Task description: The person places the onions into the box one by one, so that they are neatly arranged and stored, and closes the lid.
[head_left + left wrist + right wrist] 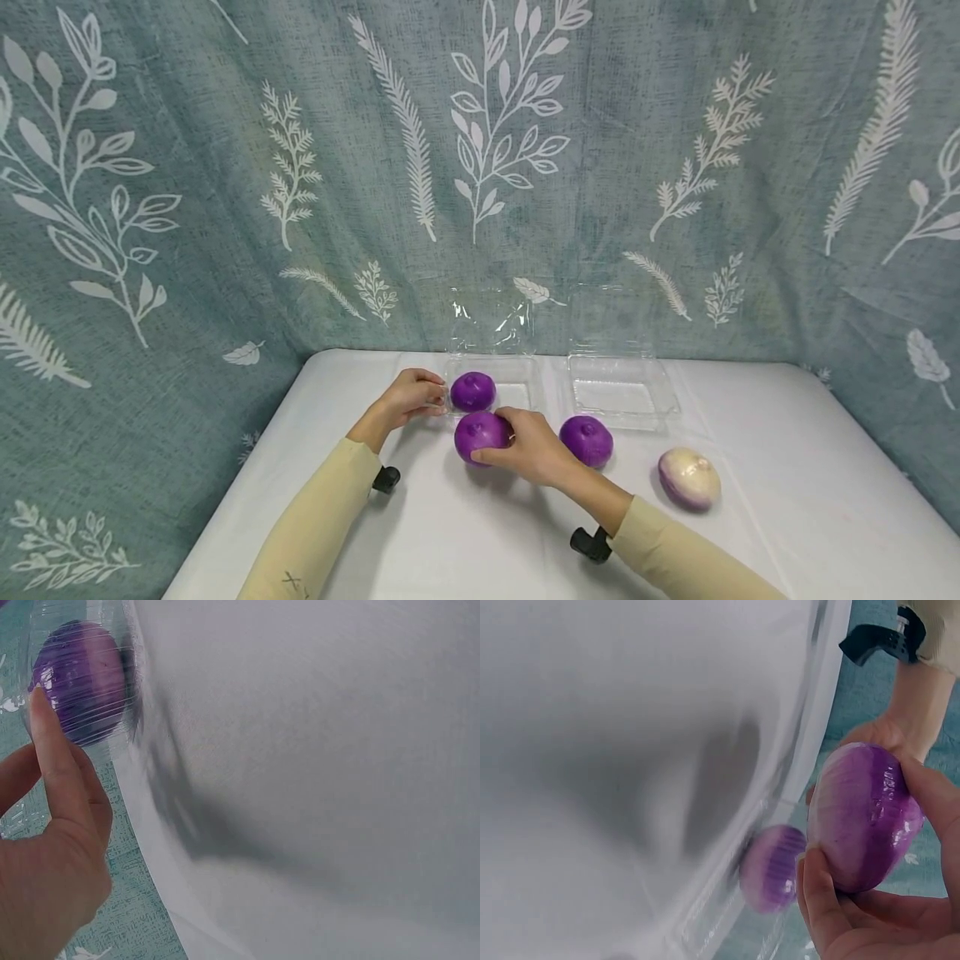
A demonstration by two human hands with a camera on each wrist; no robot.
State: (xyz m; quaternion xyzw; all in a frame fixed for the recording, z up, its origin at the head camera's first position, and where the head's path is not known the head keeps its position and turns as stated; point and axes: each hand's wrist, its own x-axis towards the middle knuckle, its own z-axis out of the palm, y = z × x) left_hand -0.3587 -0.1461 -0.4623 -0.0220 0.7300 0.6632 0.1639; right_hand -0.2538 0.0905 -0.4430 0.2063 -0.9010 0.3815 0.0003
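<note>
Showing whole glossy purple onion (478, 437), being held lifted just in front of clear plastic box (517, 395), nub facing up, paling to pinkish white underneath. Also showing box lying open with lid (491, 327) raised at back, containing second purple onion (473, 390) resting in left part.

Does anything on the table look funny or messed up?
Maybe one thing: the round cream-and-purple vegetable on the right shows its pale side upward, unlike the round purple vegetable beside it. Nothing looks spilled.

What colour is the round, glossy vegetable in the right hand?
The vegetable is purple, paling to pinkish-white, clearest in the right wrist view.
</note>
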